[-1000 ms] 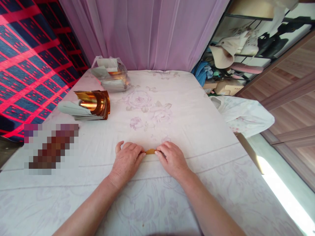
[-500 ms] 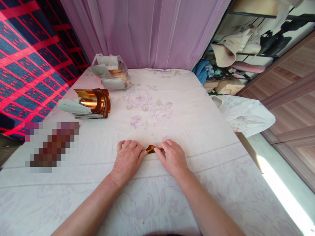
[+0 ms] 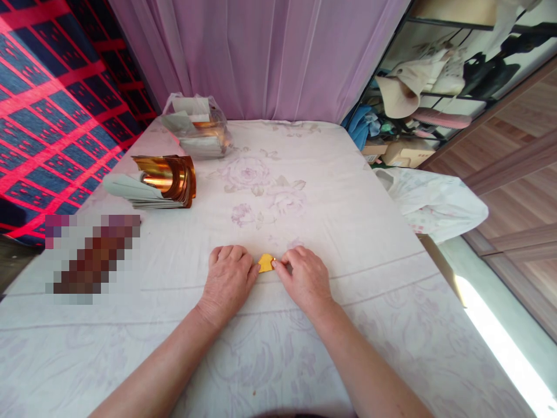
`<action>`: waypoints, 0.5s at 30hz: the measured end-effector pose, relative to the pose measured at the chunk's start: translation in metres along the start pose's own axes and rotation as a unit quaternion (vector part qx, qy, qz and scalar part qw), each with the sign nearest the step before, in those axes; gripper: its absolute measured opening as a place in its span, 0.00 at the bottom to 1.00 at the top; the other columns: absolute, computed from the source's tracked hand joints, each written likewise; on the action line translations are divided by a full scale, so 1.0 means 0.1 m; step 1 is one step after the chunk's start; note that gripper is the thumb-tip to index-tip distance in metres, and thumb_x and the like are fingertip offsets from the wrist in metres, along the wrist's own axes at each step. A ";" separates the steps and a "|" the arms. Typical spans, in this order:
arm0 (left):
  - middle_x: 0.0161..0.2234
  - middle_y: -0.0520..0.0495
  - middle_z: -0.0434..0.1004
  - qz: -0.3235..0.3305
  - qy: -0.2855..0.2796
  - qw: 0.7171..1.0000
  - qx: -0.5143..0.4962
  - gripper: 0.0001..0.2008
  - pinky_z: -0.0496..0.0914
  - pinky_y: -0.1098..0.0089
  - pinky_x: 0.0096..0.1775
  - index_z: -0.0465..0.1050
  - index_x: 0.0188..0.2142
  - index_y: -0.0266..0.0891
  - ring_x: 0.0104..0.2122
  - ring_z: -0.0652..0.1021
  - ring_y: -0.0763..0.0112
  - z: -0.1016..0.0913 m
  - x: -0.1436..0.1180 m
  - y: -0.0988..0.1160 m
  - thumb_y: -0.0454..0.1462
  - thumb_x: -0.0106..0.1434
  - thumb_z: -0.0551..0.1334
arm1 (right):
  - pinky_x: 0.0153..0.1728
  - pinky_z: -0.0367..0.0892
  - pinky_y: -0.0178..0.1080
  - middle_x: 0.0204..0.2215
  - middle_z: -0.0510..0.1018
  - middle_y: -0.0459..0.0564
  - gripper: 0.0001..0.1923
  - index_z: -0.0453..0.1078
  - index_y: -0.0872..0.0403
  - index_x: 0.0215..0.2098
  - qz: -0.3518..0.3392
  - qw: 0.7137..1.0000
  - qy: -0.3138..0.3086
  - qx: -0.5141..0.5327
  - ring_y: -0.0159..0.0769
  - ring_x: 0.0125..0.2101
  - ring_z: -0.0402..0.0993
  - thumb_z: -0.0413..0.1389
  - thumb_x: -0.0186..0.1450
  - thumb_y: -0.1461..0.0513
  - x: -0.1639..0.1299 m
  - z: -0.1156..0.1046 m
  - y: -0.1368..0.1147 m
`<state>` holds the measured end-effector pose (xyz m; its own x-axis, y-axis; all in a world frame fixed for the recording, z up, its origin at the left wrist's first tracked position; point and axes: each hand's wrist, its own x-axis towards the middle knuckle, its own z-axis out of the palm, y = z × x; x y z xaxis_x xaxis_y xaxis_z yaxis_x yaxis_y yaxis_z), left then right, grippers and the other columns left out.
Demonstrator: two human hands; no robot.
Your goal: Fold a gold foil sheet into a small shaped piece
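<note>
Evidently the gold foil piece point(image 3: 266, 262) is very light and thin, a small shiny scrap with a pointed top edge, likely to crease and to slide on cloth; I judge its side edges the best places to pinch it. It lies on the sheet point(image 3: 348, 232) between the two hands. The left hand point(image 3: 228, 278) rests knuckles-up with fingers curled, its fingertips pinching the foil's left edge; the right hand point(image 3: 304, 278) likewise clamps the right edge. The sheet is soft, pale, printed with faint roses. Well beyond the foil to the left stands a stack point(image 3: 152, 186) of curled gold and grey sheets, and farther still a clear bag point(image 3: 195, 133) of more.
</note>
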<state>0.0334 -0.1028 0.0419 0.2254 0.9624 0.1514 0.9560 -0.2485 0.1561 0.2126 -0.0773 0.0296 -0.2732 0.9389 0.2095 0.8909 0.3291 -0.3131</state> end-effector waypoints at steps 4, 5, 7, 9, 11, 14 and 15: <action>0.34 0.41 0.73 0.002 0.010 1.000 0.011 0.14 0.63 0.53 0.44 0.74 0.30 0.38 0.38 0.70 0.56 0.00 0.00 0.01 0.40 0.68 0.55 | 0.32 0.59 0.38 0.27 0.74 0.47 0.12 0.69 0.51 0.25 0.004 1.000 -0.001 0.001 0.36 0.30 0.70 0.59 0.65 0.57 0.00 0.01 0.00; 0.34 0.41 0.73 0.002 0.014 1.000 0.011 0.13 0.63 0.53 0.45 0.74 0.30 0.38 0.38 0.70 0.56 0.00 0.00 0.02 0.40 0.68 0.55 | 0.32 0.59 0.38 0.27 0.74 0.47 0.12 0.69 0.51 0.25 0.003 1.000 0.001 0.002 0.36 0.30 0.70 0.58 0.65 0.56 0.00 0.01 0.00; 0.34 0.41 0.73 0.003 0.022 1.000 0.010 0.13 0.63 0.52 0.45 0.74 0.30 0.39 0.38 0.70 0.56 -0.01 0.00 0.03 0.40 0.67 0.55 | 0.31 0.58 0.38 0.26 0.73 0.47 0.12 0.69 0.51 0.25 0.002 1.000 0.009 0.002 0.36 0.30 0.69 0.58 0.65 0.56 0.00 0.01 0.00; 0.34 0.41 0.73 0.004 0.026 1.000 0.009 0.13 0.63 0.52 0.45 0.74 0.30 0.39 0.38 0.70 0.55 -0.01 0.00 0.03 0.40 0.67 0.55 | 0.31 0.58 0.38 0.26 0.73 0.47 0.12 0.69 0.51 0.25 0.000 1.000 0.017 0.001 0.36 0.29 0.69 0.58 0.65 0.56 0.00 0.01 0.00; 0.34 0.40 0.73 0.002 0.022 1.000 0.010 0.13 0.63 0.52 0.45 0.74 0.31 0.38 0.38 0.70 0.55 -0.01 0.00 0.03 0.41 0.67 0.56 | 0.31 0.58 0.38 0.26 0.73 0.47 0.12 0.69 0.51 0.25 0.001 1.000 0.019 0.000 0.36 0.29 0.69 0.58 0.65 0.56 0.00 0.01 0.00; 0.35 0.40 0.73 -0.002 0.013 1.000 0.017 0.12 0.63 0.51 0.46 0.74 0.32 0.38 0.38 0.71 0.55 0.00 -0.01 0.02 0.41 0.67 0.57 | 0.31 0.58 0.38 0.26 0.73 0.47 0.12 0.69 0.51 0.25 0.002 1.000 0.014 -0.002 0.36 0.29 0.69 0.59 0.65 0.57 0.00 0.01 0.00; 0.35 0.40 0.73 -0.003 0.011 1.000 0.014 0.12 0.62 0.51 0.47 0.74 0.32 0.38 0.39 0.71 0.55 0.01 -0.01 0.01 0.41 0.67 0.57 | 0.31 0.58 0.38 0.26 0.73 0.47 0.12 0.69 0.51 0.25 0.001 1.000 0.013 -0.002 0.36 0.29 0.69 0.58 0.65 0.56 0.00 0.01 0.00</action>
<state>0.0347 -0.1039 0.0411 0.2161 0.9610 0.1728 0.9622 -0.2397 0.1295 0.2118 -0.0774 0.0286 -0.2615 0.9365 0.2335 0.8928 0.3267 -0.3102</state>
